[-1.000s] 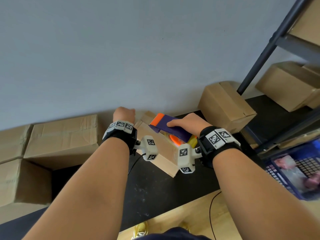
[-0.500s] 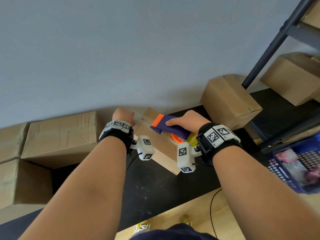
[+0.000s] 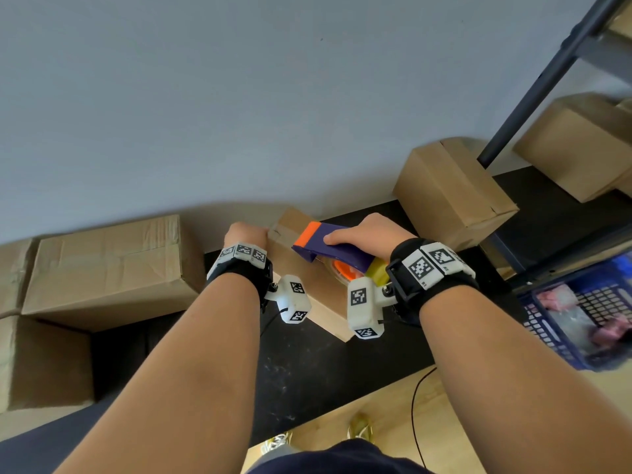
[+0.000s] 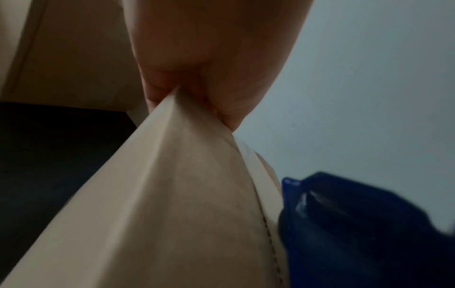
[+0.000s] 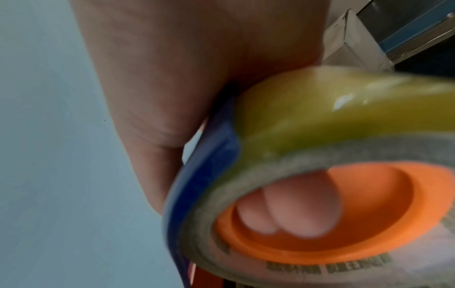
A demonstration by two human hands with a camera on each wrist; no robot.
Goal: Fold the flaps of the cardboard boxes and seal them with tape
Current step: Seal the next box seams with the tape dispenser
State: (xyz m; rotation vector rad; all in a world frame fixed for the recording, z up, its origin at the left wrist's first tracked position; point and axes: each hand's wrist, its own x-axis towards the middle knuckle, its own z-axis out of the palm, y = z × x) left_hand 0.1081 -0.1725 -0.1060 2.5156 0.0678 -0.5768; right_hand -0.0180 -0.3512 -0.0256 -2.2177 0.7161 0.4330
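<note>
A small cardboard box [image 3: 307, 278] lies askew on the black table [image 3: 307, 371]. My left hand [image 3: 246, 234] grips its far left corner; in the left wrist view the box [image 4: 172, 194] edge runs up into the curled left hand [image 4: 209, 58]. My right hand [image 3: 369, 230] holds a purple tape dispenser [image 3: 328, 248] with an orange tip on top of the box. The right wrist view shows the yellowish tape roll [image 5: 332, 120], with fingertips [image 5: 302, 206] curled inside its orange hub. The dispenser's front end on the box top is hidden.
Large cardboard boxes [image 3: 102, 268] are stacked at the left against the wall. Another box [image 3: 451, 193] stands at the back right beside a dark shelf post [image 3: 547, 80], with more boxes [image 3: 574, 145] on the shelf. A blue basket [image 3: 581, 309] sits at the right.
Both hands keep their holds. The tape dispenser stays on the box top with hardly any shift; mainly the head view has moved.
</note>
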